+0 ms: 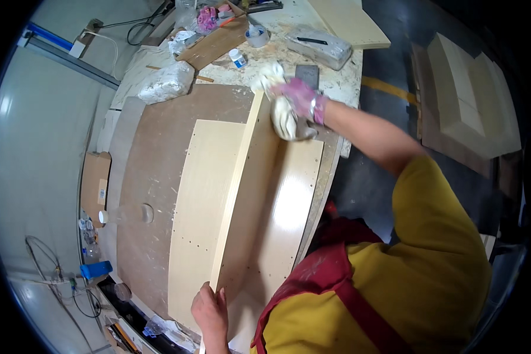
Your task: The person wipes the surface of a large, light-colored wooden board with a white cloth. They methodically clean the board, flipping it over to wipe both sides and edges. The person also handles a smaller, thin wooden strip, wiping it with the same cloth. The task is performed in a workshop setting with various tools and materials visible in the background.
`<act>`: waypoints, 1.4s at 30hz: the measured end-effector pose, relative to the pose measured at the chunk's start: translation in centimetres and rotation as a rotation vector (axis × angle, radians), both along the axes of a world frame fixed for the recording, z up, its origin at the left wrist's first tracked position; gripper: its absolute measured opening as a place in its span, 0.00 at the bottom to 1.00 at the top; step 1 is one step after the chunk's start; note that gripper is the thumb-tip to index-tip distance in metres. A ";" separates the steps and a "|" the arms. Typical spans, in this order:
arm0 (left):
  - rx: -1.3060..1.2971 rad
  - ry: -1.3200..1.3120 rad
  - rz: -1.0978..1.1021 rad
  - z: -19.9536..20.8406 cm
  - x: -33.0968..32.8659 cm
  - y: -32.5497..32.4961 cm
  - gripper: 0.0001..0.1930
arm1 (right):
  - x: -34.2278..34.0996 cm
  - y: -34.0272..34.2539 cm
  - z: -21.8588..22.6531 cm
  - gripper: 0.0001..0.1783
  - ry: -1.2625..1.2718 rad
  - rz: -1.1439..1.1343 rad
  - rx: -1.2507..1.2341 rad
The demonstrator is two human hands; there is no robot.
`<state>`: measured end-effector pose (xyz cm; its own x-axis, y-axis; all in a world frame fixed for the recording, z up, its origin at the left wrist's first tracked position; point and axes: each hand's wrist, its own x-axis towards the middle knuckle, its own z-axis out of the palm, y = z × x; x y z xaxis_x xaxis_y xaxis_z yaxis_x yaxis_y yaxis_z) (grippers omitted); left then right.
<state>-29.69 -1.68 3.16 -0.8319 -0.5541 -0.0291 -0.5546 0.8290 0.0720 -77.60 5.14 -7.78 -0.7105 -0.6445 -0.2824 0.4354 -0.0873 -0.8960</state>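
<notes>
A pale wooden board (242, 194) stands on edge along a flat pale panel (203, 194) with rows of small holes; more flat panel shows on its right side. My left hand (209, 310), bare, grips the board's near end, thumb and fingers on either side of the edge. At the far end, my right hand (301, 97) wears a pink glove and is closed on a white cloth (286, 121). The cloth bunches over the board's far corner and hangs down its right face. Motion blurs this hand slightly, and its fingertips are hidden.
Beyond the board lie a small white bottle (237, 58), a tape roll (257, 36), a wrapped block (318, 47) and a plastic-wrapped bundle (168, 81). A clear bottle (126, 213) lies left on the brown worktop (153, 153). Stacked panels (466, 88) stand right, beyond the table edge.
</notes>
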 end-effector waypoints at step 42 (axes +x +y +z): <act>0.058 0.016 0.015 0.7 -1.6 -0.1 0.12 | 6.7 -0.5 8.1 0.17 1.063 0.309 -0.154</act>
